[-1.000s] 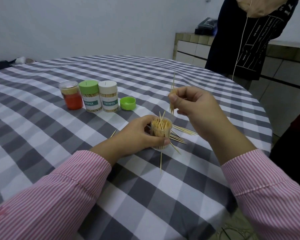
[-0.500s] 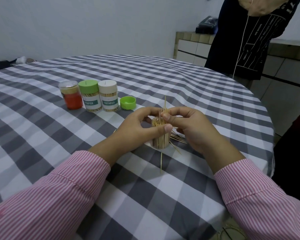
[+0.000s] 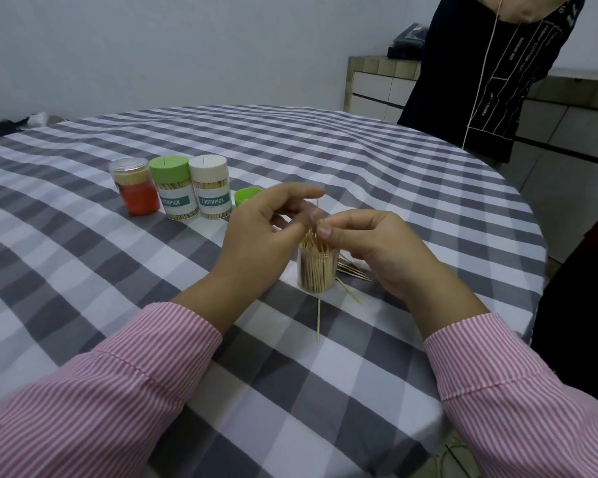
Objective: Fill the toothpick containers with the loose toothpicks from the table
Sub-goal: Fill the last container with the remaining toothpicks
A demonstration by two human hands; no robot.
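Wooden toothpicks crowded the clear open container (image 3: 316, 269), which stood on the checked tablecloth (image 3: 377, 160) between both hands, packed nearly to its rim with tips sticking up unevenly. The left hand (image 3: 259, 236) hovered just beside the mouth, fingers curled, thumb and forefinger apparently pinching one upright toothpick (image 3: 316, 212) — though how firm that pinch was could not be told. The right hand (image 3: 370, 246) pinched at the same bristling top, fingertips (image 3: 323, 231) close to the sticks.

With so little room left, the sensible way was to feed picks in singly and vertically, sliding each into a gap rather than pressing down, and to steady the container so it did not tip. A few loose toothpicks (image 3: 351, 269) lay behind and right of the container, and a single one (image 3: 318, 319) lay in front.

Further back stood the green-lidded container (image 3: 173, 189), the white-lidded container (image 3: 210, 189) and an orange jar (image 3: 135, 191) — with a loose green cap (image 3: 246, 195) nearby.
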